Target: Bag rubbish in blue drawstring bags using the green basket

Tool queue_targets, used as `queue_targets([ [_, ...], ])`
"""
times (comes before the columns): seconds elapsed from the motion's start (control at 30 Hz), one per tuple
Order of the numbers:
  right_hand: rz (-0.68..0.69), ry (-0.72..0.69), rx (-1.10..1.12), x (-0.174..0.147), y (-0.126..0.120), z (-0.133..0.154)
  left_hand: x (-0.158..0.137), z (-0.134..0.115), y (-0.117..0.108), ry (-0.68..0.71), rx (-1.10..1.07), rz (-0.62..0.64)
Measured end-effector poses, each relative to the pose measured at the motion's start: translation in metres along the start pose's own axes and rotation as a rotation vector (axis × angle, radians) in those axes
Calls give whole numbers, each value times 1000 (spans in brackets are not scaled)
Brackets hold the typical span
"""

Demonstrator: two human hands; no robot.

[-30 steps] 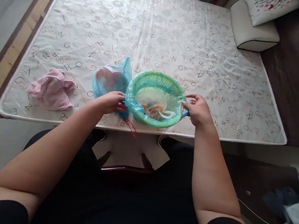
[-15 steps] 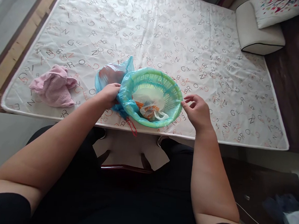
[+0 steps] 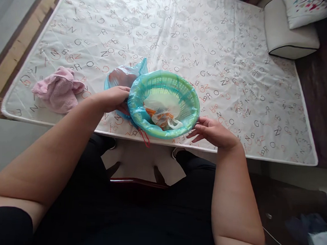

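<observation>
A green mesh plastic basket [image 3: 191, 91] stands near the front edge of the mattress. A thin blue plastic bag [image 3: 136, 117] lines it and is folded out over the rim. Inside lies a crumpled white plastic bag [image 3: 164, 117] with orange print. My left hand [image 3: 116, 99] rests against the basket's left side, fingers stretched out and their tips partly hidden. At the lower right side, my right hand [image 3: 214, 132] has its fingers spread, the tips at the basket wall. Behind my left hand, more blue bag [image 3: 124, 75] bulges around something reddish, and a red drawstring [image 3: 144, 137] hangs below.
A pink cloth [image 3: 58, 90] lies crumpled at the left on the letter-printed mattress [image 3: 169, 34]. At the far right sit a white cushioned block [image 3: 292, 38] and a patterned pillow [image 3: 311, 11]. A stool edge [image 3: 137, 182] shows between my legs.
My right hand has let go of the liner at the right rim and moved lower, its fingers now spread. The left hand has loosened from the bag and flattened against the basket's side.
</observation>
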State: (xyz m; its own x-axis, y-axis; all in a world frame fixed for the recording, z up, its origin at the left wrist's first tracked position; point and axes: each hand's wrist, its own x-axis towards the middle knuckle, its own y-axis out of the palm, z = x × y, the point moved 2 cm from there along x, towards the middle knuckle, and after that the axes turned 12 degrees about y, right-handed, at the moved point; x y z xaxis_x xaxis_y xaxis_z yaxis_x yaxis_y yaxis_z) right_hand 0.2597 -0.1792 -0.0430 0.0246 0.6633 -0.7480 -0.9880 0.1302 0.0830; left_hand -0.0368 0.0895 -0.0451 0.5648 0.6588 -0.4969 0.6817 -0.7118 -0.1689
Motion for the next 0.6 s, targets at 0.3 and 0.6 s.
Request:
queue_targets([
  [0.3, -157, -75, 128, 18, 6, 2, 5, -2, -7, 114, -21, -100],
  [0.6, -305, -174, 299, 21, 14, 8, 0, -9, 1, 124, -64, -134],
])
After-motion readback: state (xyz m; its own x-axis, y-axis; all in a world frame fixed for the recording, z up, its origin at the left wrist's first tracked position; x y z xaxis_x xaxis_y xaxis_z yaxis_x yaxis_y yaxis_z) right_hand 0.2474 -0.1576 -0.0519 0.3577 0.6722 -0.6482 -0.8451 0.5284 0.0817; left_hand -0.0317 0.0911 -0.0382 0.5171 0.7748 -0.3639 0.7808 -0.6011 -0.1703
